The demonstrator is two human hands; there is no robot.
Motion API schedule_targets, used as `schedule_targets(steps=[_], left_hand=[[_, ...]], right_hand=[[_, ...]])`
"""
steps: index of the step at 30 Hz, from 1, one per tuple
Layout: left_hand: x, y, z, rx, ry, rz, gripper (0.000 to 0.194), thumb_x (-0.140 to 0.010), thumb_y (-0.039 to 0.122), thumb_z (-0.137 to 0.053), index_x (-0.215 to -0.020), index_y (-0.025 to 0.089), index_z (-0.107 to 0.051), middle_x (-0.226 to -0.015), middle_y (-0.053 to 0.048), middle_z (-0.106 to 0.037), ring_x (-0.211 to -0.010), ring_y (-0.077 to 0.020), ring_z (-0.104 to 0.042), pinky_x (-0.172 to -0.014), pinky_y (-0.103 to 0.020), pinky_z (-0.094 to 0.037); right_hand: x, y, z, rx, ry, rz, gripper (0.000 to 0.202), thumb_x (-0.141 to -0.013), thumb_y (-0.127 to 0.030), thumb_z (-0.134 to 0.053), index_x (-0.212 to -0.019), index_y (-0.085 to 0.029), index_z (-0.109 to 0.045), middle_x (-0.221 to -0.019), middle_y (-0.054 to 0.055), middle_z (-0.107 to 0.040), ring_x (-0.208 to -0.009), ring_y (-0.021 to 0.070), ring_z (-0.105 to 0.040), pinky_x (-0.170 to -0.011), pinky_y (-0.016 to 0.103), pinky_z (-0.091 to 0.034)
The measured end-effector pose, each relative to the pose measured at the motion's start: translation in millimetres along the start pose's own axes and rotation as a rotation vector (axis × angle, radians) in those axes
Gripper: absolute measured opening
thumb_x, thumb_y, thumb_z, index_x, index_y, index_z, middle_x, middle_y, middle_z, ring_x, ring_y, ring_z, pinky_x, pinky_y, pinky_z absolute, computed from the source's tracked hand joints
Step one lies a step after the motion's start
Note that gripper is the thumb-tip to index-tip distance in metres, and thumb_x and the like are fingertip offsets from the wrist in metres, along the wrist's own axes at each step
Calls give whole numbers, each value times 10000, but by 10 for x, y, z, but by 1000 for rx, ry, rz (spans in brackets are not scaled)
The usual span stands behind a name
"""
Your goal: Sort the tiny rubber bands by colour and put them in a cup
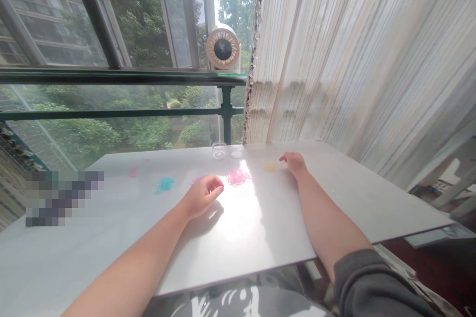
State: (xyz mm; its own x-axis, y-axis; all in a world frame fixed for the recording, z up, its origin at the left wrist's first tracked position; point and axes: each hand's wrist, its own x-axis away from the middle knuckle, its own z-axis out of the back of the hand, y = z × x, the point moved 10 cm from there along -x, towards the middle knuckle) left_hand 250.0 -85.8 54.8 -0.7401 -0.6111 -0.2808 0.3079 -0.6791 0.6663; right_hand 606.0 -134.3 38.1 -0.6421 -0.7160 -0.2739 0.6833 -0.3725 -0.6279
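My left hand (204, 195) hovers over the white table (275, 228) with its fingers curled and thumb drawn in. Whatever may be in those fingers is too small to make out. Behind it, a purple pile (199, 179) is partly hidden. A pink pile of thin strands or small bits (238, 177) lies just right of that hand, and a turquoise pile (164, 185) lies to its left. My right hand (294, 163) has its fingertips pinched together beside a pale yellow pile (269, 166). Anything between these fingertips is too small to see.
At the table's far edge stand a clear round container (219, 150) and a low clear lid or dish (237, 151). Small pink pieces (133, 172) lie at the left. A round fan (223, 48) sits above the railing (148, 78). A sheer curtain (334, 49) hangs at right.
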Motion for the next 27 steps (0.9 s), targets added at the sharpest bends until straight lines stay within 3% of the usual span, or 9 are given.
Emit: schedule_targets(steps=[3,5,7,10,12,15,17,21,27], left_hand=[[2,-7,70,-4,28,2,241,-836,393,-482,-835,183,-601,-737,-11,-617,-645,-146,-524,-620,-268,-410],[-5,-37,184,-3,88,7,232,-825,383,-496,-837,187,-619,-738,-11,-632,-644,-144,-530,-612,-263,-413],[-28,-149,367,16,170,32,226,-817,375,-505,-836,190,-634,-740,-10,-646,-654,-143,-548,-612,-254,-424],[8,-618,883,83,406,182,260,-819,378,-484,-877,178,-641,-791,-25,-673,-678,-143,-593,-620,-240,-455],[162,-1005,1306,36,572,285,316,-862,352,-378,-948,162,-616,-876,-55,-682,-708,-145,-614,-629,-243,-467],[578,-1560,1865,-69,766,444,323,-868,292,-323,-1000,153,-583,-968,-93,-673,-750,-162,-634,-665,-268,-476],[863,-1854,2105,-144,832,549,284,-842,243,-360,-980,136,-585,-976,-125,-672,-804,-194,-641,-717,-301,-477],[1085,-2162,2254,-270,817,654,267,-818,186,-412,-1010,122,-586,-1050,-160,-660,-961,-229,-620,-839,-330,-450],[851,-2203,2125,-453,677,698,300,-769,310,-564,-1024,172,-641,-1160,-158,-609,-1143,-317,-505,-955,-416,-368]], right_hand=[[74,0,116,-36,76,-83,273,-917,-366,-504,-852,-127,-619,-786,9,-618,-657,129,-587,-584,257,-489],[161,-119,164,-82,97,-69,393,-916,-352,-423,-583,-162,-510,-521,-26,-462,-479,103,-453,-457,233,-359],[256,-300,148,-142,72,-16,416,-865,-361,-424,-485,-204,-359,-437,-51,-292,-416,90,-316,-420,247,-243],[400,-616,-16,-224,-48,106,423,-778,-426,-463,-467,-220,-262,-444,-56,-193,-428,87,-225,-438,264,-159],[540,-878,-248,-253,-219,243,423,-730,-464,-471,-482,-222,-229,-476,-53,-174,-450,91,-207,-455,270,-143],[828,-1189,-596,-224,-447,412,404,-701,-445,-453,-518,-217,-175,-527,-49,-141,-487,97,-165,-482,278,-122],[1026,-1309,-806,-213,-590,470,382,-691,-396,-451,-528,-212,-158,-546,-50,-126,-506,100,-140,-493,281,-114],[1294,-1380,-1089,-220,-806,502,340,-681,-303,-455,-526,-210,-168,-536,-56,-128,-509,98,-125,-486,280,-110],[1343,-1368,-1148,-263,-883,486,326,-684,-260,-454,-530,-211,-170,-522,-64,-129,-502,87,-124,-474,272,-105]])
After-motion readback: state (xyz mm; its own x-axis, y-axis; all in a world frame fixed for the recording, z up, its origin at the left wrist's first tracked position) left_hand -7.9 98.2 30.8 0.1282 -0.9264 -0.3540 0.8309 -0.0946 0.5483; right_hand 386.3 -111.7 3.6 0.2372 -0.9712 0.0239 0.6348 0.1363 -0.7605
